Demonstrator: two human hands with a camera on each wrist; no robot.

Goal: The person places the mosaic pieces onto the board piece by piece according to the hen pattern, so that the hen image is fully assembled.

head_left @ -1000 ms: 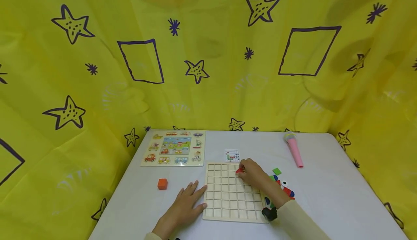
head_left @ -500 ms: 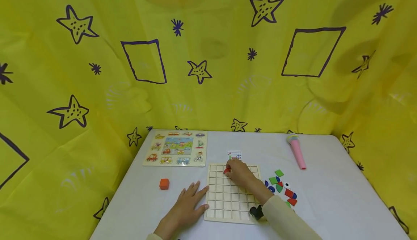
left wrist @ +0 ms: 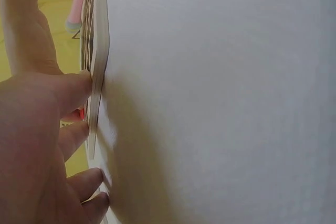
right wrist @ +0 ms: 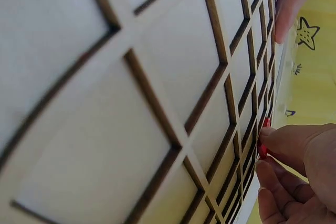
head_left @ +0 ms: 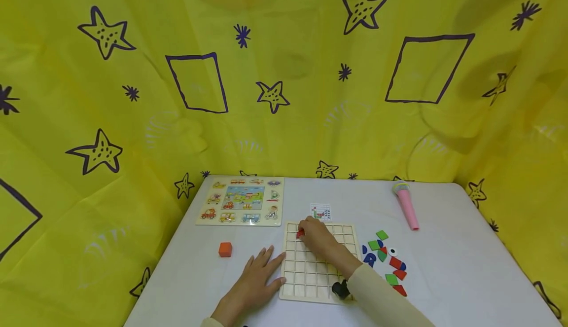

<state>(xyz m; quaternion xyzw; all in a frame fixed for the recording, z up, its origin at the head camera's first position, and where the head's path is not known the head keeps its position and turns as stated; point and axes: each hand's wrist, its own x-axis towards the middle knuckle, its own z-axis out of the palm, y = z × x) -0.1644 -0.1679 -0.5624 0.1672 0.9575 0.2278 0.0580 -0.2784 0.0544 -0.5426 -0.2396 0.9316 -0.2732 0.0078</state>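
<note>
The wooden grid board (head_left: 318, 263) is taken as the landmark here, since everything else is laid out around it on the white table (head_left: 452, 268).

A small red piece (head_left: 300, 234) is pinched between the fingertips of the right hand (head_left: 317, 238) and held low over the far-left squares of the board, touching or nearly touching the wood; which exact square can't be told. In the right wrist view the red piece (right wrist: 264, 137) is seen squeezed at the fingertips (right wrist: 283, 140) right against the grid (right wrist: 157, 103), so the grip looks tight and small, probably because the squares are small too.

The left hand (head_left: 255, 280) is laid flat with its fingers spread against the board's left edge. In the left wrist view the fingertips (left wrist: 73, 90) are pressed onto that edge (left wrist: 97, 61), so the board is likely being kept from sliding.

To the right of the board, loose coloured pieces (head_left: 383, 260) are scattered within easy reach of the right hand. Just behind the board, a small pattern card (head_left: 320, 212) is set flat, probably for reference. Left of the board an orange cube (head_left: 225, 249) is parked, a vehicle puzzle (head_left: 241, 201) is left at the far left, and a pink toy microphone (head_left: 406, 206) at the far right.
</note>
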